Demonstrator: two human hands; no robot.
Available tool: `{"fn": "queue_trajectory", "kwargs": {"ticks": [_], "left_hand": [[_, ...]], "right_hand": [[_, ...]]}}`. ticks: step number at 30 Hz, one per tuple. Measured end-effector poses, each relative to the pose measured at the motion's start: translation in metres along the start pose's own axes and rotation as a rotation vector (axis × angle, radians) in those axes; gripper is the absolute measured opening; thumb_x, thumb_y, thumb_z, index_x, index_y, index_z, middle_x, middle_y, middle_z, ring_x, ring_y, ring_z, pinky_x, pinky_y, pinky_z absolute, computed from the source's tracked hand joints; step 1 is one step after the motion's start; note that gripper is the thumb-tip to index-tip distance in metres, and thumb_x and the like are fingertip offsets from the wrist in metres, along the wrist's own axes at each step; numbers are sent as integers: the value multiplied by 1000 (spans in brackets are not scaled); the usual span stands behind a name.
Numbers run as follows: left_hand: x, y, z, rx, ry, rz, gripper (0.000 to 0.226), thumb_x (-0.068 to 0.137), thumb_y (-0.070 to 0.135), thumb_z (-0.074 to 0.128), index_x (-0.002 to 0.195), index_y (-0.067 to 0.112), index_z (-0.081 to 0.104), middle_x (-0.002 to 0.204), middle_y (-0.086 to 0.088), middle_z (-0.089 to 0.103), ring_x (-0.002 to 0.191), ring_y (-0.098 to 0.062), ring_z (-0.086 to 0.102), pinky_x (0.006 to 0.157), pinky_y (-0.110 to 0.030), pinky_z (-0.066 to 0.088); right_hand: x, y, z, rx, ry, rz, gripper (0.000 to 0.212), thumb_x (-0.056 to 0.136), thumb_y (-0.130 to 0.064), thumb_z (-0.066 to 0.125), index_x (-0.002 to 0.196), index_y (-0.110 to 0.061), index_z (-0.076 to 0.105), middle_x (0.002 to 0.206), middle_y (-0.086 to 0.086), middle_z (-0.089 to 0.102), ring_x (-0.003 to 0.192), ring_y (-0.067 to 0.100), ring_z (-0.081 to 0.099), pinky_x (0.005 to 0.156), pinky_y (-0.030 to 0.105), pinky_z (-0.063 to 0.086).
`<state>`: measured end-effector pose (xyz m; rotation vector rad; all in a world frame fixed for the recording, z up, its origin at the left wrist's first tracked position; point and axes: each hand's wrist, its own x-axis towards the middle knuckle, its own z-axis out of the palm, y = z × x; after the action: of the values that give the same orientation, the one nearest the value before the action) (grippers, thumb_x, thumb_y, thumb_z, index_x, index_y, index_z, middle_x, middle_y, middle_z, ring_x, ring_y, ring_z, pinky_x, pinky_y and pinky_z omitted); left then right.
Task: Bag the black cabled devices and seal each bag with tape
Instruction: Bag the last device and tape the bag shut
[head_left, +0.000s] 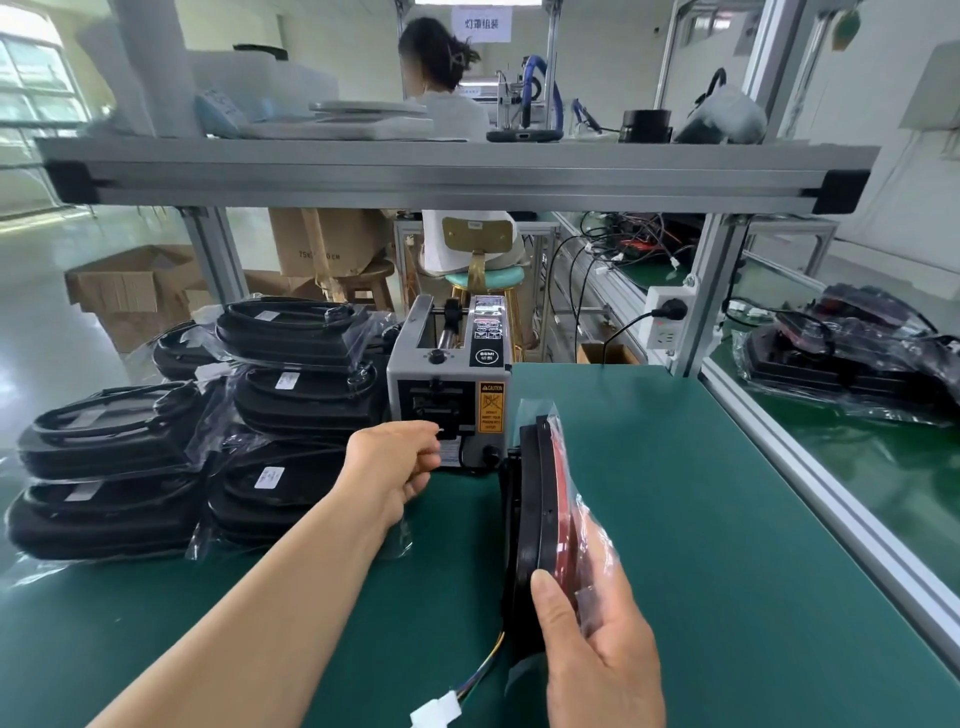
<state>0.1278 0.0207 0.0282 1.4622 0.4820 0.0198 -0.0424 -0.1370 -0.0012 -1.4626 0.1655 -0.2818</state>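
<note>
My right hand (597, 644) grips a black device with a red face (540, 499), held on edge inside a clear plastic bag on the green mat. Its coloured cable with a white plug (439, 709) trails out at the bottom. My left hand (402, 457) reaches to the outlet of the grey tape dispenser (449, 384), thumb and finger pinched at the slot; any tape between them is too small to make out. Stacks of bagged black devices (171, 447) lie to the left.
A green mat (701, 519) covers the bench, bounded on the right by an aluminium rail (810, 467). More bagged devices (857, 364) lie beyond the rail. An aluminium shelf (457, 171) runs overhead. A person sits with their back turned at the far bench; cardboard boxes stand on the floor.
</note>
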Motion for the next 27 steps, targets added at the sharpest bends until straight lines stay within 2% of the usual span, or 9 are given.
{"fn": "queue_trajectory", "kwargs": {"ticks": [1, 3, 7, 10, 15, 17, 21, 24, 27], "left_hand": [[2, 2, 1, -28, 19, -28, 2, 83, 13, 75, 82, 14, 74, 54, 4, 63, 43, -4, 53, 40, -18, 43], [8, 4, 2, -83, 43, -70, 16, 77, 16, 83, 75, 14, 66, 52, 4, 55, 42, -6, 47, 38, -18, 39], [12, 5, 5, -167, 41, -92, 18, 80, -2, 72, 76, 10, 59, 56, -2, 50, 46, -8, 44, 39, -19, 45], [3, -1, 6, -148, -51, -50, 23, 80, -10, 72, 76, 8, 58, 59, -3, 58, 48, -9, 53, 45, -21, 52], [-9, -11, 0, -46, -202, -2, 9, 87, -2, 70, 94, 3, 70, 57, 1, 63, 47, -8, 56, 54, -24, 56], [-11, -11, -1, -60, -186, -20, 2, 89, 5, 71, 87, 5, 70, 59, -1, 57, 44, -7, 51, 51, -24, 54], [-9, -11, 2, -113, -121, -23, 28, 81, 8, 80, 69, 13, 55, 48, 5, 47, 39, -4, 43, 47, -22, 52], [-7, -9, 2, -183, -139, -37, 21, 82, 0, 76, 75, 8, 58, 48, 4, 55, 42, -4, 50, 50, -23, 55], [-5, -4, 5, -198, -74, -84, 6, 88, 10, 74, 88, 8, 68, 49, 5, 56, 40, -4, 48, 46, -22, 52]], "right_hand": [[0, 0, 0, 3, 1, -1, 65, 90, 8, 63, 142, -30, 51, 122, -16, 70, 113, -1, 65, 93, 5, 45], [0, -1, 0, 0, 2, -8, 65, 89, 8, 63, 140, -30, 52, 121, -18, 71, 112, -1, 66, 93, 6, 46], [0, -1, -1, 25, 11, -8, 64, 89, 9, 63, 140, -29, 53, 123, -11, 71, 113, 4, 66, 100, 19, 47], [-1, -1, -1, 27, 12, -10, 65, 89, 9, 64, 140, -29, 52, 122, -11, 72, 111, 3, 67, 96, 10, 47], [-1, -3, -1, 19, -10, -7, 65, 89, 8, 64, 141, -28, 51, 121, -14, 71, 109, -3, 66, 86, 0, 44], [-2, -5, -1, 27, -15, -7, 64, 89, 9, 63, 142, -26, 51, 123, -11, 71, 109, -3, 66, 86, 0, 44], [-2, -5, -1, 37, -24, -5, 64, 89, 10, 63, 142, -24, 50, 125, -9, 70, 109, -3, 65, 85, 0, 44], [-2, -6, 0, 43, -28, -10, 64, 90, 9, 62, 143, -24, 50, 129, -8, 68, 115, 0, 64, 88, 0, 43], [-2, -5, 0, 49, -27, -21, 64, 89, 10, 63, 141, -24, 51, 127, -9, 69, 113, 0, 65, 88, 2, 44]]}}
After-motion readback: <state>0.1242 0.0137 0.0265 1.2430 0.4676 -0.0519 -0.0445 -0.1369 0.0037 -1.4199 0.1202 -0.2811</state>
